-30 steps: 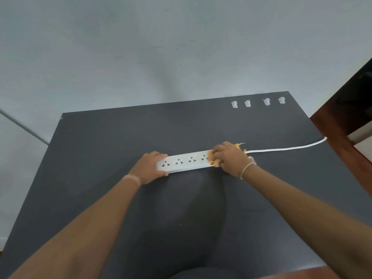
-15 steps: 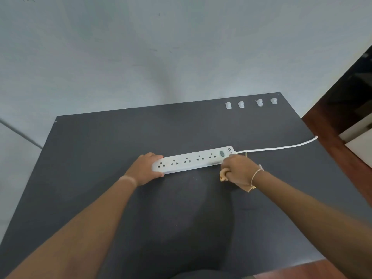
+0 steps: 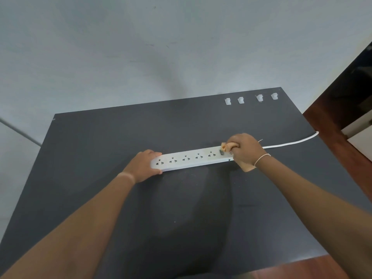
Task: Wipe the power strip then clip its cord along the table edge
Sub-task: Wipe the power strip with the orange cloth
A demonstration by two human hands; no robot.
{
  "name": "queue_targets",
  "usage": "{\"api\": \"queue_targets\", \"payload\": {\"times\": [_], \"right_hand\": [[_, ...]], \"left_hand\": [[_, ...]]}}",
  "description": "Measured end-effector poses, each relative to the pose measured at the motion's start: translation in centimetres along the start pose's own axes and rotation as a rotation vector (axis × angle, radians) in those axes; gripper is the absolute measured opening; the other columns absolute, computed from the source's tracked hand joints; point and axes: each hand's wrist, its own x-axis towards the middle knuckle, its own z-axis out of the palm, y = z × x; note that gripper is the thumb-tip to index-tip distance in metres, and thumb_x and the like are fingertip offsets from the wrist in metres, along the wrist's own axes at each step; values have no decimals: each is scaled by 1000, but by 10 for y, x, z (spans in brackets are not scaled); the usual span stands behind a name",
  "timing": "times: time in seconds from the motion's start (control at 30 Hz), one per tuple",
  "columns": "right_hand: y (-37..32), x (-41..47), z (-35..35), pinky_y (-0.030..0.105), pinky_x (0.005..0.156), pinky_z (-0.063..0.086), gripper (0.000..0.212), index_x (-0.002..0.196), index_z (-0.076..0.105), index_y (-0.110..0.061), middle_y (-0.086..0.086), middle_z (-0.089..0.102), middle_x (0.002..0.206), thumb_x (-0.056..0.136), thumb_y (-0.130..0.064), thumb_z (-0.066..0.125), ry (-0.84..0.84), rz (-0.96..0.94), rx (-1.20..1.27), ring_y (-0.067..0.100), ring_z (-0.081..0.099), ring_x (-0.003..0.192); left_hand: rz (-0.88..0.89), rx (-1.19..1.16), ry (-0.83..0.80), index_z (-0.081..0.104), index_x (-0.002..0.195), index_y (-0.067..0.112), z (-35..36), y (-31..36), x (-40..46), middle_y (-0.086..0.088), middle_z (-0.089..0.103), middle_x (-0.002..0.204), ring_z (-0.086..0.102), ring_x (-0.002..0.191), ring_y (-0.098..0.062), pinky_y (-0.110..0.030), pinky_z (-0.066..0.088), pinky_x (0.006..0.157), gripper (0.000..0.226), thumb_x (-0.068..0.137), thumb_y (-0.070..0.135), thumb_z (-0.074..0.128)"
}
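Power strip (image 3: pixel 187 159) sits on the black table (image 3: pixel 100 137), left hand (image 3: pixel 144 166) gripping its socket end, right hand (image 3: pixel 246 151) curled round an orange cloth (image 3: pixel 225 147) by the switch (image 3: pixel 221 153). Scrub hard there and the switch probably flips.

My left hand (image 3: pixel 145 166) clasps the end of the white plastic power strip (image 3: pixel 191 159); my right hand (image 3: pixel 244 150) is fisted round a pale orange cloth (image 3: pixel 247 168).
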Motion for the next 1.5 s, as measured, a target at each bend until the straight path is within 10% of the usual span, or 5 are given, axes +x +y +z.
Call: {"api": "queue_targets", "payload": {"times": [0.2, 0.37, 0.5, 0.67, 1.5], "right_hand": [[-5, -6, 6, 35, 76, 48, 25, 58, 59, -22, -2, 61, 79, 74, -9, 46, -406, -61, -280, 22, 57, 84], [3, -6, 3, 31, 87, 38, 29, 87, 69, -10, 5, 69, 99, 77, 4, 45, 35, -111, -82, 29, 56, 91], [0, -10, 11, 37, 82, 47, 27, 68, 66, -19, -5, 66, 83, 76, -4, 44, -336, -56, -179, 23, 57, 88], [1, -10, 8, 26, 84, 36, 28, 82, 68, -11, 0, 68, 94, 78, 2, 44, 11, -121, -71, 27, 54, 90], [-2, -14, 4, 23, 63, 48, 29, 54, 61, -17, -11, 69, 68, 72, -2, 43, -325, 88, 65, 12, 63, 73]], "left_hand": [[-8, 4, 9, 42, 138, 23, 1, 0, -1, -1, 48, 131, 42, 121, -25, -33, 33, 103, 68, 77, 32, 69], [-9, 7, 10, 41, 139, 23, 2, -1, -1, -1, 47, 132, 41, 121, -25, -32, 33, 104, 68, 78, 32, 69], [-11, 13, 5, 41, 139, 22, 1, 0, 0, -2, 48, 132, 42, 121, -26, -33, 34, 103, 68, 78, 32, 69], [-12, 1, 3, 42, 139, 23, 1, 0, -1, -1, 48, 132, 41, 121, -26, -34, 34, 105, 67, 78, 31, 69], [-27, 72, -13, 40, 138, 23, -2, 6, -1, -2, 47, 135, 41, 124, -27, -35, 36, 103, 67, 78, 32, 68]]}}
